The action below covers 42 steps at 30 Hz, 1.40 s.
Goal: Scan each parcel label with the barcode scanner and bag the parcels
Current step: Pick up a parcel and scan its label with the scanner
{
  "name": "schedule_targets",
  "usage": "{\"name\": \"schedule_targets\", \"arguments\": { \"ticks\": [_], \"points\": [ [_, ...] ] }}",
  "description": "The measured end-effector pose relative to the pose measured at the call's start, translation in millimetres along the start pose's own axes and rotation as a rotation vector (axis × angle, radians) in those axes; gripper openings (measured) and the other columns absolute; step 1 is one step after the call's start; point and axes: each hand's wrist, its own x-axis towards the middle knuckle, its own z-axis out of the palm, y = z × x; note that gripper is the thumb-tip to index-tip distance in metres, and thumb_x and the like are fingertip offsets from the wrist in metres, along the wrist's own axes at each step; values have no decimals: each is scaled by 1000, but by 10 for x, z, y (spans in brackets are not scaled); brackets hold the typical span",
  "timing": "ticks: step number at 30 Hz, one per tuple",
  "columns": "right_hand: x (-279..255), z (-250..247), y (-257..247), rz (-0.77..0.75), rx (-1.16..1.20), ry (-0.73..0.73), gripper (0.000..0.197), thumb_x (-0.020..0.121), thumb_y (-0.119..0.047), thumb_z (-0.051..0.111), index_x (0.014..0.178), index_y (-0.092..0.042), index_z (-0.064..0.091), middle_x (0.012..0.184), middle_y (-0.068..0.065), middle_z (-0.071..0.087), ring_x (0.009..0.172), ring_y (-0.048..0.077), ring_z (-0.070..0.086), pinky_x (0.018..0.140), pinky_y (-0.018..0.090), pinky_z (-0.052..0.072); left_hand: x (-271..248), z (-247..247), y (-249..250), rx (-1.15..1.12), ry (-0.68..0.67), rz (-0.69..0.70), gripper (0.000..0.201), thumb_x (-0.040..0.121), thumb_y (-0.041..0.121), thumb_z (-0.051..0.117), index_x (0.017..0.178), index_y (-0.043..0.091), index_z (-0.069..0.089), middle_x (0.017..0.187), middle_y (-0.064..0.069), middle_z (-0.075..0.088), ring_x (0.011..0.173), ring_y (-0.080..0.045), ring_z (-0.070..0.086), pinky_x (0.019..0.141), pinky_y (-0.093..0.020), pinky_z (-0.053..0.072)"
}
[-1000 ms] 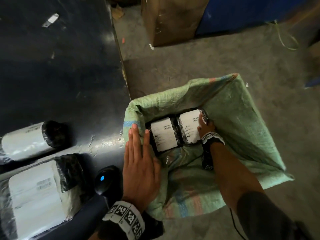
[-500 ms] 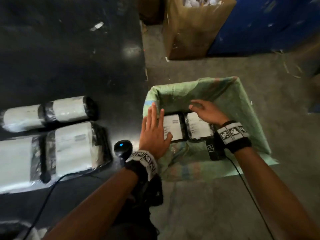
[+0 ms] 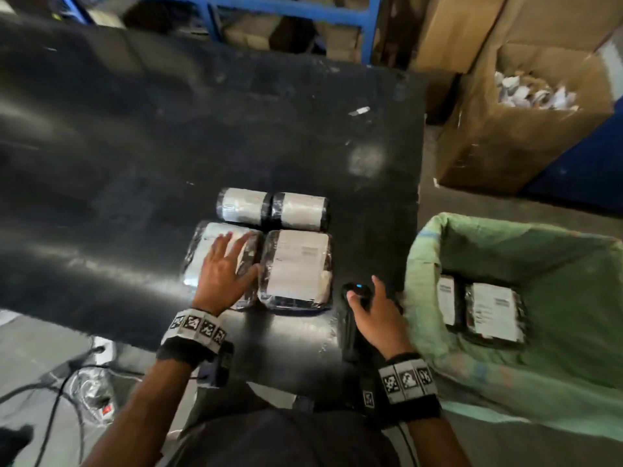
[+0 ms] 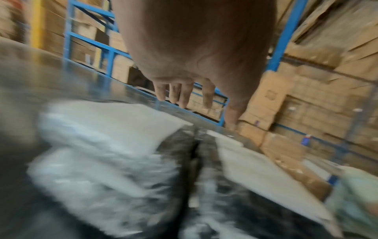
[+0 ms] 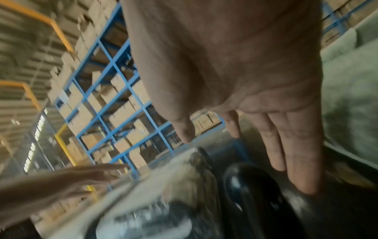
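Observation:
Several black-wrapped parcels with white labels lie on the black table [image 3: 135, 163]: two rolled ones [image 3: 273, 210] at the back and two flat ones in front. My left hand [image 3: 224, 267] is spread open over the front-left parcel [image 3: 207, 235]; whether it touches is unclear. The front-right parcel [image 3: 298, 267] lies bare beside it. The black barcode scanner [image 3: 355, 293], blue light on, lies near the table's right edge. My right hand [image 3: 374, 311] reaches over it, fingers straight [image 5: 274, 145], not closed round the scanner [image 5: 251, 186]. The green woven bag [image 3: 546, 264] holds two labelled parcels [image 3: 494, 311].
The bag stands on the floor just right of the table edge [image 3: 419, 197]. Behind it is an open cardboard box [image 3: 526, 112] of paper scraps. Blue racking [image 3: 286, 8] with cartons lines the back. Cables [image 3: 67, 382] lie on the floor at lower left.
Both hands have left the bag. The left hand moved from the bag's rim to the front-left parcel; the right hand came out of the bag to the scanner. The view swung left.

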Motion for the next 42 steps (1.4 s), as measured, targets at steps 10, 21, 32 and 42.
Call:
{"name": "schedule_targets", "arguments": {
  "ticks": [10,21,32,42],
  "points": [
    [205,492,217,27,537,73,58,99,-34,52,147,-46,22,145,12,46,123,31,55,105,44,45,-69,-170,-1236,-151,-140,-254,98,74,85,53,156,53,9,168,-12,18,155,-36,7,123,-58,18],
    [259,714,193,167,748,97,45,103,-43,36,145,-47,22,94,22,65,45,21,61,48,29,50,33,-186,-1225,-436,-154,-181,101,78,45,82,155,52,17,147,0,54,121,-25,61,104,-44,52],
    [295,621,88,129,665,126,39,105,-39,30,142,-28,32,123,29,60,50,11,62,37,22,40,-45,-158,-878,-364,143,-122,69,93,39,67,153,44,34,125,-12,64,101,-12,54,96,-25,44],
    [-174,-97,-475,-98,928,144,43,100,-51,33,138,-31,42,109,17,68,65,21,62,39,24,39,-107,-309,-326,-338,429,-82,68,90,25,72,151,36,43,107,-5,42,82,-11,46,87,-19,40]
  ]
}}
